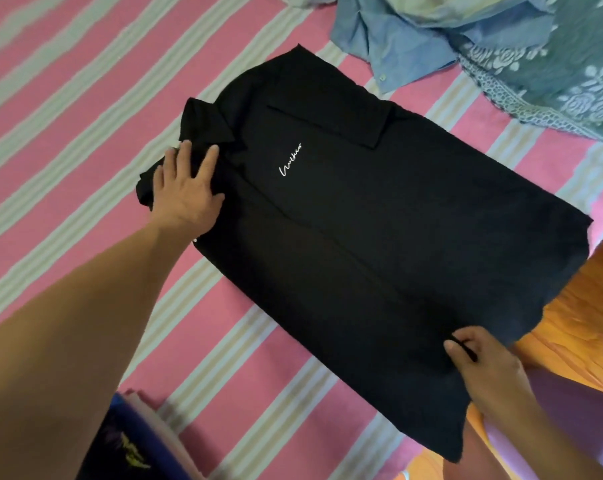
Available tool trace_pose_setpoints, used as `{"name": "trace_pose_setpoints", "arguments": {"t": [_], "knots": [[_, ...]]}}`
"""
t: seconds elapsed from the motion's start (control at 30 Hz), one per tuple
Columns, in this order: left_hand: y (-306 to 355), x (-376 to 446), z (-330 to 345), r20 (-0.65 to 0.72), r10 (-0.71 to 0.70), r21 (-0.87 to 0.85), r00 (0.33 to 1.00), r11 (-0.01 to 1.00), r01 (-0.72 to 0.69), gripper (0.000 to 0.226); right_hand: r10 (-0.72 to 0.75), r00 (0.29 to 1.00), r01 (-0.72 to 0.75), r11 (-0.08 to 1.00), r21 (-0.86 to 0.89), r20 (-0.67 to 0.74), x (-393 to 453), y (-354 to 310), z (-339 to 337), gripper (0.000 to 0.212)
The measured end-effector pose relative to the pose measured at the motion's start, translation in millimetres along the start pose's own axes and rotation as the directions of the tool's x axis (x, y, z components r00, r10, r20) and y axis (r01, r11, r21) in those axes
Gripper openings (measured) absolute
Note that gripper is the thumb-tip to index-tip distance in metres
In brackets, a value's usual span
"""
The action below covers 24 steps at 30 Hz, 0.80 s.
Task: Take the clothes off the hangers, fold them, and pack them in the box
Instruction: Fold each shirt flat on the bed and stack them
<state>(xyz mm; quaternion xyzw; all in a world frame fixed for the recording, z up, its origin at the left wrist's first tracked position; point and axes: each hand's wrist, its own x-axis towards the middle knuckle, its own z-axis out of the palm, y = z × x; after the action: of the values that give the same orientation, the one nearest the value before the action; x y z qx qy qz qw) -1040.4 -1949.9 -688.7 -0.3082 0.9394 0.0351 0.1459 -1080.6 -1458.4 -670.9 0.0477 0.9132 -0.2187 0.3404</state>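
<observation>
I see the black shirt [379, 237] lying flat, partly folded, on the pink striped bedspread [85, 98], its hem overhanging the bed edge. My left hand [185, 192] rests near the collar, fingers straight and spread. My right hand [483, 365] pinches the hem between curled fingers. A blue shirt [397, 36] lies crumpled beyond, beside a teal lace cloth [570, 81].

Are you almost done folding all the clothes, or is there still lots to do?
Not close yet. Done: the black shirt is off its hanger and lies spread on the striped sheet, one sleeve folded in. In hand: the left hand presses flat near the collar while the right hand pinches the hem. Left: finishing this fold, then the crumpled blue shirt. No box is in view.
</observation>
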Motion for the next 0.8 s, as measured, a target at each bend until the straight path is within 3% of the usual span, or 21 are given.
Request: {"name": "trace_pose_setpoints", "arguments": {"t": [0.1, 0.23, 0.37, 0.47, 0.53, 0.63, 0.67, 0.73, 0.8], "knots": [[-25, -11, 9, -0.001, -0.212, -0.249, 0.977, 0.947, 0.205, 0.074, 0.004, 1.000, -0.004, 1.000, 0.001, 0.024, -8, -3, 1, 0.036], [-49, 3, 4, -0.119, -0.245, -0.153, 0.962, 0.962, 0.226, 0.052, 0.021, 1.000, -0.022, 0.999, 0.037, 0.019, -11, 2, 9, 0.035], [-59, 18, -9, -0.051, -0.237, -0.083, 0.970, 0.969, 0.233, 0.030, 0.141, 0.986, -0.158, 0.954, 0.255, 0.085, -6, 17, 6, 0.018], [-66, 15, -13, -0.062, -0.231, 0.030, 0.971, 0.972, 0.233, 0.024, 0.129, 0.980, -0.166, 0.951, 0.259, 0.153, 0, 34, 3, 0.017], [-60, 12, -16, -0.183, -0.113, 0.027, 0.977, 0.992, 0.120, 0.036, 0.088, 0.983, -0.120, 0.972, 0.204, 0.162, -1, 32, -4, 0.018], [-27, 12, -23, -0.331, 0.306, 0.018, 0.893, 0.948, -0.318, 0.050, 0.019, 1.000, -0.019, 0.978, 0.206, 0.002, -7, 24, -8, 0.025], [-11, 12, -23, -0.322, 0.452, 0.042, 0.832, 0.885, -0.465, 0.049, -0.010, 0.991, 0.032, 0.984, 0.173, -0.130, -12, 22, -7, 0.030], [21, 7, -17, -0.243, 0.638, 0.050, 0.730, 0.760, -0.648, 0.043, 0.078, 0.948, -0.037, 0.990, 0.138, -0.307, -24, 20, -2, 0.028], [48, -3, -4, -0.150, 0.702, 0.036, 0.696, 0.708, -0.706, 0.040, 0.287, 0.923, -0.219, 0.940, 0.262, -0.257, -33, 20, 8, 0.028]]}}
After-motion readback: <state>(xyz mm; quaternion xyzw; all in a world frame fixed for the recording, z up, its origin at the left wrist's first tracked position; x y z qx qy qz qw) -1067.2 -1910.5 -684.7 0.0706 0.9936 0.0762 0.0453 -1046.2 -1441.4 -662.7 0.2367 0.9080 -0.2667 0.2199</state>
